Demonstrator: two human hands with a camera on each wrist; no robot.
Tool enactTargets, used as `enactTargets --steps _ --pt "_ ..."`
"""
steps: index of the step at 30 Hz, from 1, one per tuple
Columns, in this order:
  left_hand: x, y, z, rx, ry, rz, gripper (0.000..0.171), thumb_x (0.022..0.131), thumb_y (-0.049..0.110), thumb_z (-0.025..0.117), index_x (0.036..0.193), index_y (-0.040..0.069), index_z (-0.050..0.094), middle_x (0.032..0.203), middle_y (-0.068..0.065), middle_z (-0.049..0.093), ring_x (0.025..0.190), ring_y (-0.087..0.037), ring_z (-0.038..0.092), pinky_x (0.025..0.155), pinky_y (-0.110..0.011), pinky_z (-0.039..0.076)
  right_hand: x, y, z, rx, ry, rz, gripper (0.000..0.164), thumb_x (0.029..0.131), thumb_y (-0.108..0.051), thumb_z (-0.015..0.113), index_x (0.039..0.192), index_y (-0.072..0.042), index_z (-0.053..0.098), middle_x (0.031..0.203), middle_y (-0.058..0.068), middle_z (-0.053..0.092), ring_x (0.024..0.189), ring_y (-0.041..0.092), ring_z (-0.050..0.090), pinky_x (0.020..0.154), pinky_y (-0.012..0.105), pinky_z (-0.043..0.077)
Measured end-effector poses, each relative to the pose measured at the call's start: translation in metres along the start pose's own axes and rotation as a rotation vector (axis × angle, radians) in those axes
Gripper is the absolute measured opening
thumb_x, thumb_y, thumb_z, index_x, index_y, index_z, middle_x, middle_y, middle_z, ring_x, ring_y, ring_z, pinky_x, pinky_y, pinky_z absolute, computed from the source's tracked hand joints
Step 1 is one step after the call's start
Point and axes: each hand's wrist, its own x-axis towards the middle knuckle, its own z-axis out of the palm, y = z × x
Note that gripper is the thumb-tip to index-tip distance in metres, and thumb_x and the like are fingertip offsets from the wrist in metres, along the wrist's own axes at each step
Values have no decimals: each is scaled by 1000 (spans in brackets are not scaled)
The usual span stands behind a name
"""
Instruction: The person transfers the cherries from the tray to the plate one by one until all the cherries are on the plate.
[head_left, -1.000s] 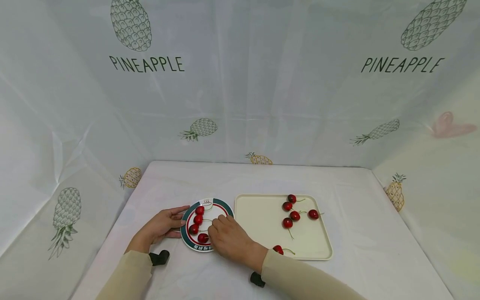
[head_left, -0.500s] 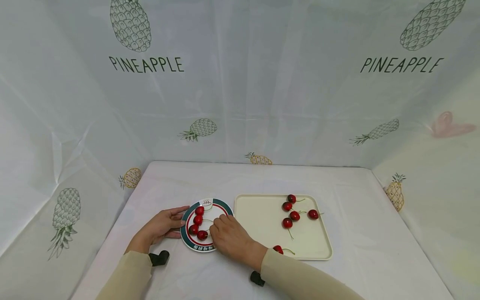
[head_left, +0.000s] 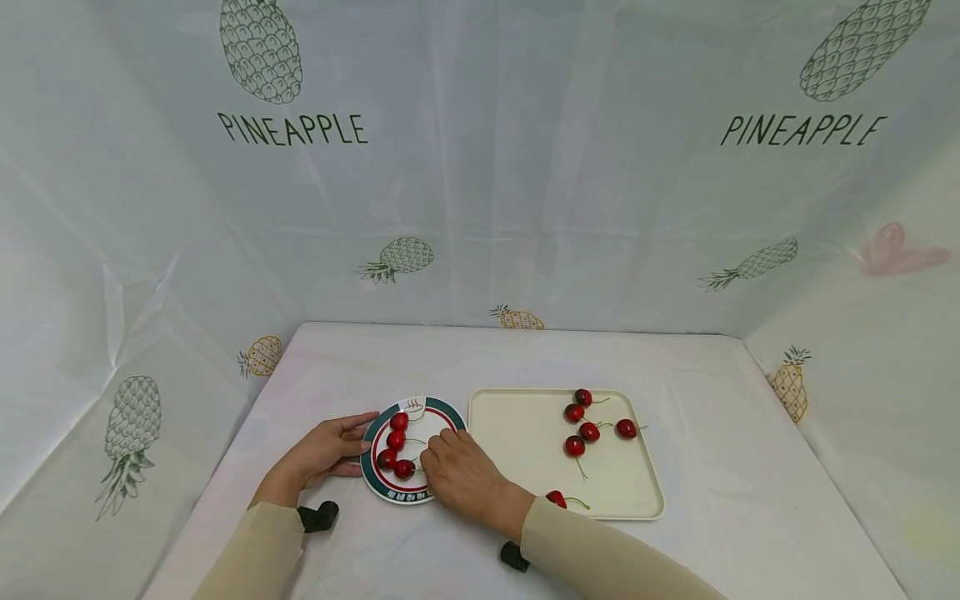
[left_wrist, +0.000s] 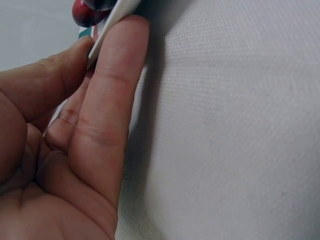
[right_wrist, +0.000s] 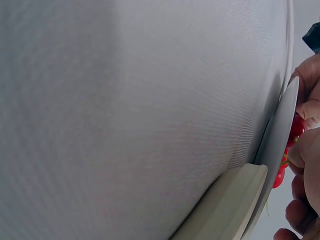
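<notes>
My left hand [head_left: 326, 452] holds the left rim of a round plate [head_left: 455, 414], white with a green and red border. In the left wrist view the thumb lies on top of the plate's edge [left_wrist: 111, 31] and a finger lies beneath. Several red cherries [head_left: 396, 440] form a curved row on the plate's left half. My right hand [head_left: 461, 481] is over the plate's right side, fingers curled, seemingly pinching the stem of the lowest cherry [head_left: 405, 469]. Its fingertips are hidden in the head view; in the right wrist view they are beside a cherry [right_wrist: 297, 129].
Right of the plate lies a cream rectangular tray [head_left: 513, 417] with several stemmed cherries [head_left: 589, 432], mostly on its right half. One cherry [head_left: 556, 498] is near the tray's front edge, partly behind the right forearm. A white cloth [head_left: 712, 467] covers the table.
The lowest cherry on the plate has shifted slightly up and left, up against the row. My right hand moved a little to the right. The left hand and plate stayed put.
</notes>
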Motion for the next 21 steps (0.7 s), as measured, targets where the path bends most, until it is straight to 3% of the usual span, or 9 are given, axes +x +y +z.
enactTargets --steps 11,21 --pt "-1 1 0 -7 -19 18 62 102 0 65 160 9 45 149 -24 58 102 -26 76 81 -44 67 -1 0 1 -2 3 27 14 97 -30 66 89 -19 64 83 -5 56 82 13 52 67 24 26" --pt "-2 0 0 2 -4 7 61 102 1 64 160 10 46 149 -24 58 101 -25 76 80 -43 67 -1 7 -11 52 2 45 21 94 -37 71 95 -16 67 86 -2 58 84 16 50 70 26 37"
